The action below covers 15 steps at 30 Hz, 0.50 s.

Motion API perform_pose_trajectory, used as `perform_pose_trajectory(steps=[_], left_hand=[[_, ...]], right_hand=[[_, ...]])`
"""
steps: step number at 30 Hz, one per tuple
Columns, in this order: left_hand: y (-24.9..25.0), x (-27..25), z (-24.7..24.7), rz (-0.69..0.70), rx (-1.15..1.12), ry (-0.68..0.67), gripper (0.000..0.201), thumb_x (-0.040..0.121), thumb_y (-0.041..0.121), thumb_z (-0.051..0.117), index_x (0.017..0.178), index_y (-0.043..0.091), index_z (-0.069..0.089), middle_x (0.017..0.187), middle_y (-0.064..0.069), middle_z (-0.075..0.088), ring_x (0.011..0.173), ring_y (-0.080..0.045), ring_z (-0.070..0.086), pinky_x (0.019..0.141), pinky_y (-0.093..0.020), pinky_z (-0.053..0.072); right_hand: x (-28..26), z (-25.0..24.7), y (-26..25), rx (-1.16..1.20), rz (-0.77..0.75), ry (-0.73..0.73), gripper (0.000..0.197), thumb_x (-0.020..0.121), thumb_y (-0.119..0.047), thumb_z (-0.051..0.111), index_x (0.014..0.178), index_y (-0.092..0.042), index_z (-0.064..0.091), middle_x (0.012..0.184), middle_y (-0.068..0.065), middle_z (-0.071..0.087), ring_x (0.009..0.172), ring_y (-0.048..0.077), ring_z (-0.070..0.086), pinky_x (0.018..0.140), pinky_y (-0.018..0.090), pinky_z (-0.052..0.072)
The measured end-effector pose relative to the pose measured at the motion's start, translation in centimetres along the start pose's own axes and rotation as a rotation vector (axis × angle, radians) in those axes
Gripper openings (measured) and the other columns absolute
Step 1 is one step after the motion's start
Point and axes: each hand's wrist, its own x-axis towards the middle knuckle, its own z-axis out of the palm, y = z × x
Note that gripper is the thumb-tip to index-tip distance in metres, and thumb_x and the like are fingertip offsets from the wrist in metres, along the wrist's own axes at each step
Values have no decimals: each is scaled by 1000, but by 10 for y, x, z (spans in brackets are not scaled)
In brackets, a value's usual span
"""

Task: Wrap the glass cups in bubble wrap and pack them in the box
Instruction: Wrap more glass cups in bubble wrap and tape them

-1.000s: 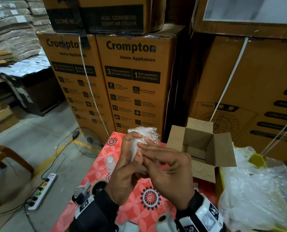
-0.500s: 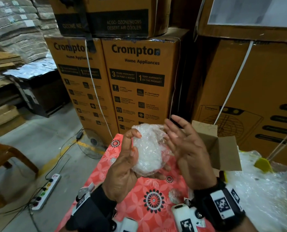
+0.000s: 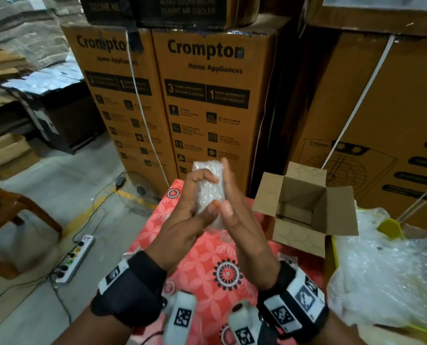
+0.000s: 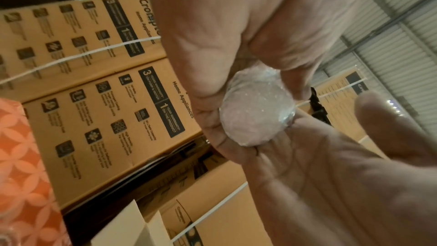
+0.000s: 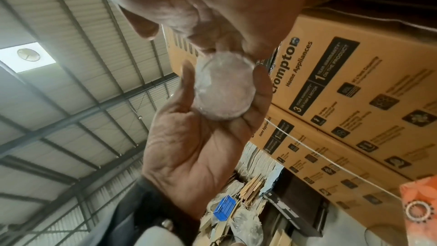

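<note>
- The wrapped cup (image 3: 208, 192) is standing upright in the air above the bench (image 3: 202, 260), sandwiched between the two hands and lying left of the box (image 3: 304, 202).
- The left hand (image 3: 182, 220) is gripping it: fingers are curling over the upper part of the bundle, and the thumb is pressing near its lower end. This grip is partly closed around the wrap.
- The right hand (image 3: 235, 220) is lying flat against the bundle's right side, fingers straight and together, its thumb touching near the left thumb. This grip is staying uncurled, only pressing.
- In the left wrist view, the round end of the bundle (image 4: 256, 108) is showing between both palms; the right wrist view is showing the same end (image 5: 224, 85) cradled by the left hand's fingers.
- The box is sitting on the bench with flaps standing up, apart from the hands.
- Loose bubble wrap (image 3: 391, 265) is lying heaped to the right of the box.
</note>
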Motion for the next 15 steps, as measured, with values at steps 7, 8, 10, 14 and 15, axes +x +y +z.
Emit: perform_pose_trajectory(steps=[7, 8, 10, 14, 15], left_hand=[[5, -7, -56, -20, 70, 125, 28, 104, 18, 58, 129, 24, 47, 140, -18, 49, 118, -55, 54, 82, -65, 57], [10, -11, -62, -24, 11, 144, 27, 103, 14, 55, 128, 22, 47, 139, -14, 52, 113, -47, 59, 77, -52, 60], [15, -22, -79, -31, -36, 193, 27, 103, 14, 55, 127, 22, 45, 134, -16, 54, 101, -40, 60, 68, -44, 58], [23, -53, -123, -44, 67, 340, 47, 98, 41, 72, 128, 20, 44, 131, -31, 46, 87, -49, 47, 63, -50, 44], [25, -62, -133, -57, 66, 374, 53, 96, 46, 75, 128, 19, 44, 131, -27, 48, 86, -48, 46, 62, -48, 44]], right_hand=[[24, 7, 18, 118, -34, -216, 67, 110, -51, 14, 164, -16, 31, 172, -7, 26, 159, 4, 18, 132, 44, -3], [28, 8, 23, 236, -15, -217, 68, 110, -47, 12, 158, -10, 42, 168, -1, 36, 158, 10, 26, 132, 46, 7], [37, 13, 36, 469, 36, -127, 69, 113, -42, 12, 140, -1, 61, 155, 12, 55, 151, 26, 43, 128, 50, 24], [49, 29, 86, 452, 307, 135, 41, 110, -27, 48, 122, 5, 69, 121, 18, 76, 115, 32, 73, 104, 43, 54], [50, 35, 104, 411, 405, 144, 35, 107, -24, 54, 115, 6, 71, 110, 21, 78, 100, 34, 77, 91, 41, 60]])
